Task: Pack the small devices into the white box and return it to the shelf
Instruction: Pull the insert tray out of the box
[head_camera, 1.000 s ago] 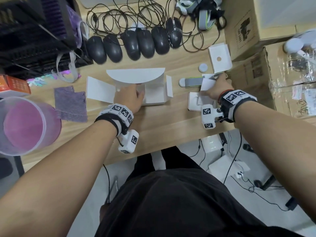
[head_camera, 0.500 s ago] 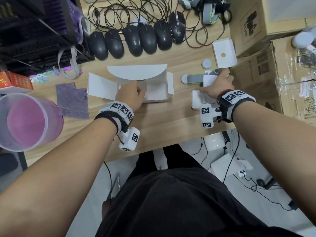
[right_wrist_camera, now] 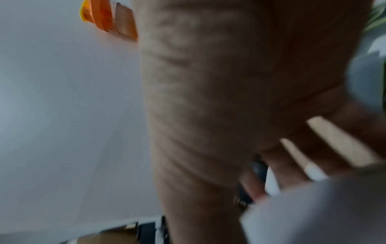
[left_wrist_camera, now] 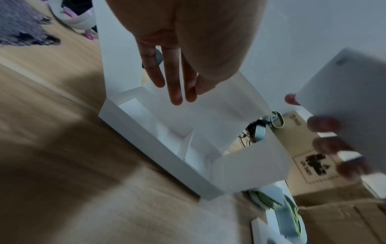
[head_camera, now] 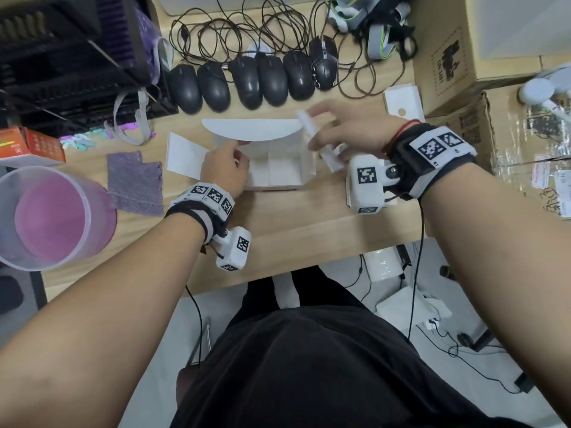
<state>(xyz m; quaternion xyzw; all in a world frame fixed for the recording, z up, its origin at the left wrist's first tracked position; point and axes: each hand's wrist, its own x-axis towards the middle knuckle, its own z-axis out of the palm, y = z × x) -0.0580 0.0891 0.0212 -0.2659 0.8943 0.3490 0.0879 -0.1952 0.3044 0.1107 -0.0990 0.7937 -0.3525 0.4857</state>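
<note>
The white box [head_camera: 279, 171] lies open mid-table, its curved lid flap [head_camera: 253, 130] standing at the back and its inside bare. My left hand [head_camera: 225, 166] rests at the box's left end; in the left wrist view its fingers [left_wrist_camera: 175, 97] are straight over the back wall. My right hand [head_camera: 315, 128] grips a flat white device [head_camera: 306, 120] edge-on, tilted above the box's right end. That slab [left_wrist_camera: 344, 102] shows pinched between fingertips in the left wrist view. The right wrist view is blurred, showing only my palm and a white shape [right_wrist_camera: 313, 214].
Several black mice [head_camera: 256, 80] with tangled cables line the back. A white card with a hole [head_camera: 401, 101] and cardboard boxes [head_camera: 457, 50] stand right. A grey-green device [left_wrist_camera: 279, 199] lies right of the box. A purple cup [head_camera: 49, 217], purple cloth [head_camera: 136, 180] and black rack [head_camera: 61, 57] sit left.
My right hand has lifted the flat white device off the table's right side and carried it left, above the box's right end. My left hand stays at the box.
</note>
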